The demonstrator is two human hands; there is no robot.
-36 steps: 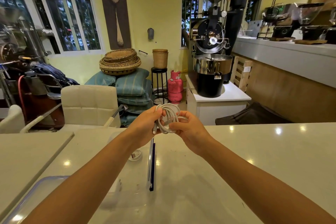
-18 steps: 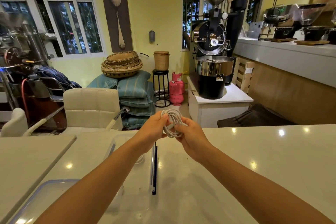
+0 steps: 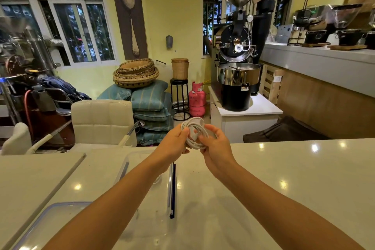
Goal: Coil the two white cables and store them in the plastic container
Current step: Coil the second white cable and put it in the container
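White cable [image 3: 195,134], wound into a small bundle of loops, sits between your two hands, raised above the far edge of the pale countertop [image 3: 284,189]. Only the head view is available. Your left hand [image 3: 176,141] closes its fingers and thumb on the left side of the loops, apparently to keep them stacked so they cannot spring apart. Your right hand [image 3: 215,144] cups the lower right side with its fingers curled loosely around the coil; a connector end lies across the middle of the bundle, just beside your right thumb, probably so you can tuck it in.

Below and nearer to you, the clear plastic container [image 3: 171,189] rests on the countertop, open at the top, with your left forearm crossing over it. Something small and pale shows through the container beside that forearm; it may be the second cable already stored, but it is too hidden to tell. A blue-rimmed lid [image 3: 52,207] lies flat at the near left, off the container, leaving the opening free.

Judging by the tight loops, coiling looks nearly finished, and lowering the bundle into the container seems next.
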